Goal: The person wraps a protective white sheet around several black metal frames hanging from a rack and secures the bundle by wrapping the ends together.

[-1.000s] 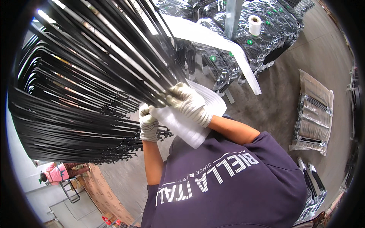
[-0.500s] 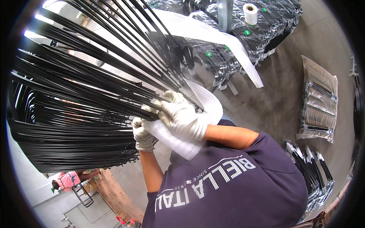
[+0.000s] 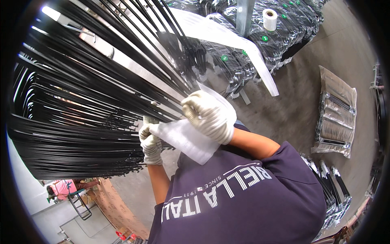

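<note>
Both my hands wear white knit gloves. My left hand (image 3: 150, 140) is closed at the near ends of the long black metal rods (image 3: 101, 77), pinching the edge of a white foam sheet (image 3: 189, 140). The sheet spreads across to my right hand (image 3: 212, 116), which has curled fingers and grips its far part, close to the rod ends. Part of the foam rises behind the right glove. The gloves hide exactly how the foam lies around the rods.
More black rods (image 3: 73, 150) hang in a dense curved bundle on the left. Plastic-wrapped black goods (image 3: 292, 28) stand at the back, with a white roll (image 3: 269, 19) on top. A wrapped flat package (image 3: 335, 116) lies on the floor at right. A person in pink (image 3: 65, 188) is far off.
My right hand has moved right and slightly up, away from the left hand, and its fingers have curled. The foam between the hands is now spread wider. My left hand stays nearly in place.
</note>
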